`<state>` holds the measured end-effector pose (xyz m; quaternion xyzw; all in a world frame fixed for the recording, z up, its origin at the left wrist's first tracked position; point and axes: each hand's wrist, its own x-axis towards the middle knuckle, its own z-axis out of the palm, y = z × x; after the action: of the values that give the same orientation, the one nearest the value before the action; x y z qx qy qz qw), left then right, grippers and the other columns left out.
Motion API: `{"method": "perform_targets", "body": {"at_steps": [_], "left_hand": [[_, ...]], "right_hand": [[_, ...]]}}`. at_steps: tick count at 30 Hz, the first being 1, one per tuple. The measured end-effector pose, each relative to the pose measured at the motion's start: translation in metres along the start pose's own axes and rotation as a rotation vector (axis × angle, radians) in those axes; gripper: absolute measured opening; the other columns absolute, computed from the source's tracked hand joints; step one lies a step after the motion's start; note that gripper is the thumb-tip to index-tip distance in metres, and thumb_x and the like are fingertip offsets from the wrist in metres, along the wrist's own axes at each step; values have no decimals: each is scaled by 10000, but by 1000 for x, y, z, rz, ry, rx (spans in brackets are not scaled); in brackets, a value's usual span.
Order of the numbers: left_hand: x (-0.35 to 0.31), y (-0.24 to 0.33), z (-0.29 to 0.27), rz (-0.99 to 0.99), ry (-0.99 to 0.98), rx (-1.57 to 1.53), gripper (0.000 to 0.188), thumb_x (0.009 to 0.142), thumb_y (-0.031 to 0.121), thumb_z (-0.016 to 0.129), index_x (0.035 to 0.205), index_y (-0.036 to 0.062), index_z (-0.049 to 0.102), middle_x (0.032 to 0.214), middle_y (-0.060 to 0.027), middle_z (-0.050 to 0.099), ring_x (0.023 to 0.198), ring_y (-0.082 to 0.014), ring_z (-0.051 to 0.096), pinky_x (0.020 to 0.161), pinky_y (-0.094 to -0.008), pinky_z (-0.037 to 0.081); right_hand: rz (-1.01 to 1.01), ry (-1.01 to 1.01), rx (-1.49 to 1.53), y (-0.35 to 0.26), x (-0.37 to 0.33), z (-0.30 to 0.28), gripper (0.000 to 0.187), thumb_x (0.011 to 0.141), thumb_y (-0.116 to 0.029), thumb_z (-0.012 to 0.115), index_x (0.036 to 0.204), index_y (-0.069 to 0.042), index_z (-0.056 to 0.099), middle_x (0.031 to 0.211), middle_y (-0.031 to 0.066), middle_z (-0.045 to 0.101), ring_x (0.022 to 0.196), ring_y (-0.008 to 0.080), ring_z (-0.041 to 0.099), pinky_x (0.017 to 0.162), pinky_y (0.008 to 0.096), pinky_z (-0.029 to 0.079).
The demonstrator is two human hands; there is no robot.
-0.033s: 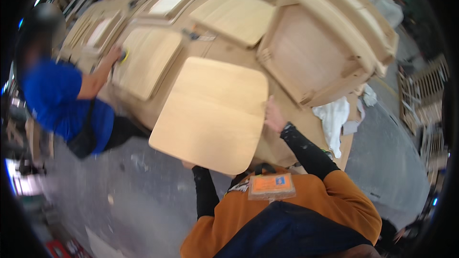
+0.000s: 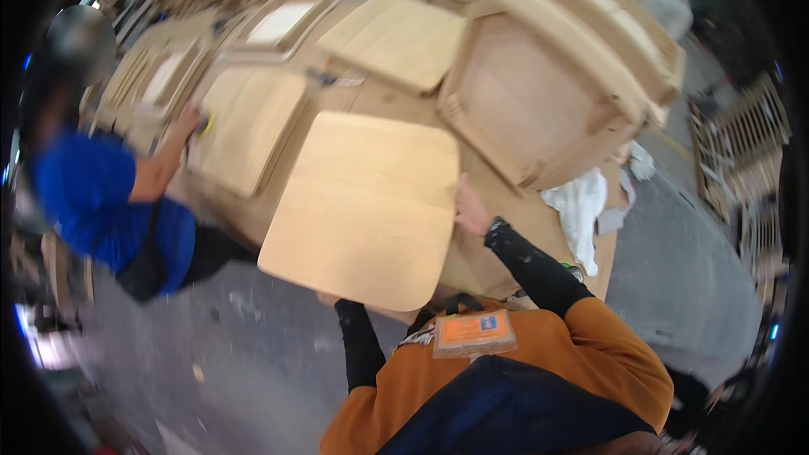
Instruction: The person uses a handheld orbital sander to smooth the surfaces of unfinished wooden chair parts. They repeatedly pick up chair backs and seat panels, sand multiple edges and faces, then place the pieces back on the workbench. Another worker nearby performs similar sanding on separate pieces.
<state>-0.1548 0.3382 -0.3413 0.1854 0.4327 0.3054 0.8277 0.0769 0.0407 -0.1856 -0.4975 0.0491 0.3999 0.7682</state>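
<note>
A pale wooden seat panel [image 2: 362, 202] with rounded corners is held in front of me, its near edge reaching past the worktable. My right hand [image 2: 473, 208] grips its right edge. At the near edge, only a small part of my left hand [image 2: 327, 297] shows, supporting the panel from below; its fingers are hidden underneath. Beyond, similar wooden panels lie on the table: one panel [image 2: 400, 38] at the far middle and another panel [image 2: 249, 122] to the left. There a co-worker in a blue shirt has a hand [image 2: 187, 122] on a small tool with a yellow rim.
Stacked wooden chair frames [image 2: 539, 93] stand at the table's right. White cloth [image 2: 580, 211] hangs near the right edge of the brown-covered table [image 2: 493, 261]. Small tools [image 2: 324, 76] lie between panels. Slatted wooden pieces [image 2: 746, 131] stand at far right.
The whole view has shifted slightly, with the table and its things sitting a little farther left. Both my hands keep their hold on the seat panel.
</note>
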Motion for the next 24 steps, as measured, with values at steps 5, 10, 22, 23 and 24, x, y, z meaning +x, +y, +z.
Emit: {"method": "perform_targets", "body": {"at_steps": [5,10,22,23,24], "left_hand": [[45,25,75,-90,26,40,435,998,340,493,1279,11,533,1206,-124,619,1062,-270,617,868,-369,523],[70,43,106,-92,89,80,441,992,338,507,1284,9,532,1214,-130,616,1067,-275,616,874,-371,520],[16,13,172,1117,243,1235,554,879,231,648,1361,11,485,1311,-221,540,1184,-385,528,1005,-491,407],[-1,-3,178,1358,121,1230,558,878,219,639,1369,10,476,1325,-219,528,1227,-391,492,1044,-506,368],[-17,-18,186,1445,-35,1245,555,883,216,629,1372,7,469,1341,-214,516,1257,-390,462,1064,-507,344]], "right_hand": [[130,54,-154,27,-3,-12,811,961,-653,362,1523,-81,241,1524,170,345,1389,293,366,1109,441,334],[183,83,-176,75,-69,-48,626,974,-561,446,1387,-91,459,1356,152,536,1203,249,558,985,406,457],[-97,290,-625,148,-161,-100,398,965,-356,567,1191,-32,617,1028,79,664,932,159,618,824,318,505],[-119,285,-654,147,-162,-102,403,956,-363,568,1179,-31,626,1029,99,675,931,189,631,830,332,502],[-126,282,-669,145,-164,-104,409,947,-370,570,1167,-31,634,1030,120,686,929,219,643,835,347,500]]}}
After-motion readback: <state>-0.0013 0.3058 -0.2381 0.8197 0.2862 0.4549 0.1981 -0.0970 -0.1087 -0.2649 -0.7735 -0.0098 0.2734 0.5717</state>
